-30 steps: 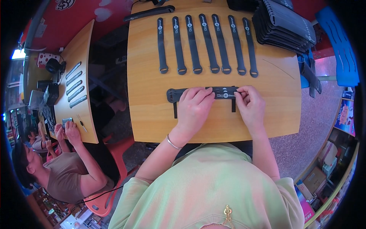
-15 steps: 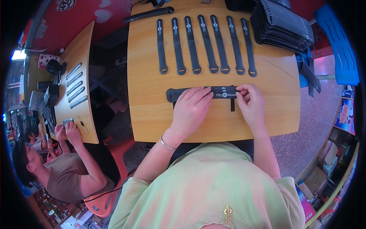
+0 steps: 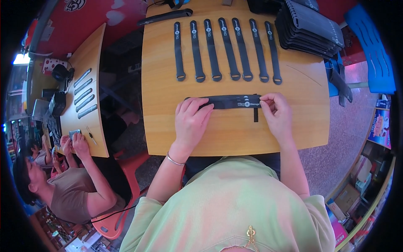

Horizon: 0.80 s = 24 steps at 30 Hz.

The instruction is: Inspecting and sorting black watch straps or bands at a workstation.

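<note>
A stack of black hook-and-loop straps point(image 3: 228, 102) with white lettering lies crosswise on the wooden table point(image 3: 235, 138) before me. My left hand point(image 3: 192, 122) grips its left end, fingers bent over the top, covering most of that end. At the other end, thumb and fingertips of my right hand point(image 3: 275, 113) pinch the tip. From beneath the stack near my right hand, a narrow black strip point(image 3: 256, 115) sticks out toward me. Beyond, several more black straps point(image 3: 222, 50) are laid out side by side, their slotted ends toward me.
A tall pile of black straps point(image 3: 310, 29) stands at the far right corner. A long black strap bundle point(image 3: 166, 17) lies at the far left edge. To the left, a person point(image 3: 79, 185) works at another table point(image 3: 90, 63). A blue slotted stool point(image 3: 373, 50) stands at right.
My left hand has slid left along the straps to their end, uncovering the middle of the stack and covering the slotted end. My right hand keeps its pinch in nearly the same place.
</note>
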Tool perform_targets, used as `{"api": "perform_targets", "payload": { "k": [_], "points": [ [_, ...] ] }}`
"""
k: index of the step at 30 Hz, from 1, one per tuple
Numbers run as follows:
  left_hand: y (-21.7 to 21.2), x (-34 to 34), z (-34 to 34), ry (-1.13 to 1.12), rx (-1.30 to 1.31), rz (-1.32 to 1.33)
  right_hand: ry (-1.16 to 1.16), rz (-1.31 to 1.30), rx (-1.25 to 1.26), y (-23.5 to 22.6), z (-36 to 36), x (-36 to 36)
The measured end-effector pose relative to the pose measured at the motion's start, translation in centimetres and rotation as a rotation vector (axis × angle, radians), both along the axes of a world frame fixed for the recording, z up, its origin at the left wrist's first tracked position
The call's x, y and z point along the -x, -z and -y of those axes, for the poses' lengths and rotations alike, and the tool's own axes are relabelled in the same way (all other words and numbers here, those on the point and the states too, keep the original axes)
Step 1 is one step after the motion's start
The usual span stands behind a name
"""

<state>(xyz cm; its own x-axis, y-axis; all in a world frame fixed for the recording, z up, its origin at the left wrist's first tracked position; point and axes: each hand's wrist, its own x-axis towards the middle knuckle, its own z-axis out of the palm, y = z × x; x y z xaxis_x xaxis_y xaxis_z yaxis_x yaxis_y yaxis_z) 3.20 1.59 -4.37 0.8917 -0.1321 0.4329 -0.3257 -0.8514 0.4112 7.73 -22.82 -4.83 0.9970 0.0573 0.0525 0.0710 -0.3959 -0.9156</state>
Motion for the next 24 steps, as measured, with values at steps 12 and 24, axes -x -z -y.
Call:
{"api": "perform_targets", "payload": {
  "k": [12, 24],
  "points": [
    [-0.6, 1.4, 3.1, 0.103, -0.066, -0.093, -0.046, 0.056, 0.081, -0.6, 0.0, 0.2],
    [-2.2, 0.5, 2.8, 0.117, -0.121, -0.101, -0.044, 0.064, 0.101, -0.6, -0.4, 0.4]
  ]
}}
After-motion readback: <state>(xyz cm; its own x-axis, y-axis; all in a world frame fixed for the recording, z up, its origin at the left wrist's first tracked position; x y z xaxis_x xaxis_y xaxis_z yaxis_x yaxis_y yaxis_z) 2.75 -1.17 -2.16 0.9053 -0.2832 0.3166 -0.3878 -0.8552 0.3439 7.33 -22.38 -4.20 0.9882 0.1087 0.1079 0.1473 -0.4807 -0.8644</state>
